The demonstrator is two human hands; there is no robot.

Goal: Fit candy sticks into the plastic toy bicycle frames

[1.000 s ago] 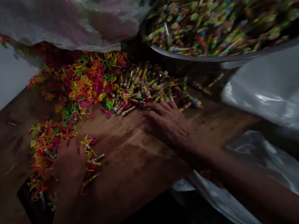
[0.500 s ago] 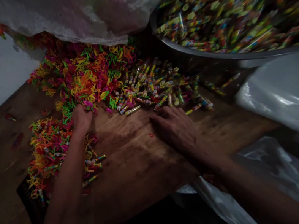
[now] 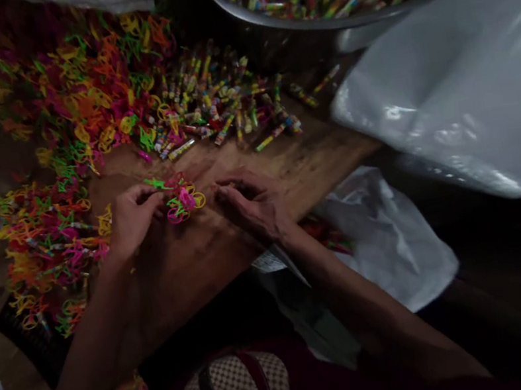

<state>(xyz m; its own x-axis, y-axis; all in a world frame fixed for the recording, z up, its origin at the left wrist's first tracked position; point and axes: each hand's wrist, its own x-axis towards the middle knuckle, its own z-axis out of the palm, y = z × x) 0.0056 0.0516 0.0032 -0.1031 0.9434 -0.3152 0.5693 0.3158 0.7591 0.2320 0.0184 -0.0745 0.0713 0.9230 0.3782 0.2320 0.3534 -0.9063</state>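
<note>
A small cluster of plastic pieces (image 3: pixel 184 199), in pink, green and yellow, is placed between the two hands, over the bare middle of the bench (image 3: pixel 178 270). The cluster is flanked closely by the left hand (image 3: pixel 134 218), whose thumb and fingers are drawn toward one another at its edge; whether a piece is pinched there cannot be told. The right hand (image 3: pixel 250 202) is set just apart on the other side, fingers curled and thumb brought toward the forefinger; whether anything small is gripped cannot be made out in the dim light. Both hands are turned inward, probably so that the cluster can be reached from either side.

The smaller heap (image 3: pixel 47 242) of similar pieces is laid beside the left forearm, seemingly for easy reach. Farther back, the large heap (image 3: pixel 85 91) is met on its right by the wrapped tubes (image 3: pixel 211 99); the bare strip in front presumably serves as room for handling. More tubes are contained in the metal basin (image 3: pixel 254 20), whose raised rim likely stops them from rolling off. Clear plastic (image 3: pixel 442 82) is spread below the basin.
</note>
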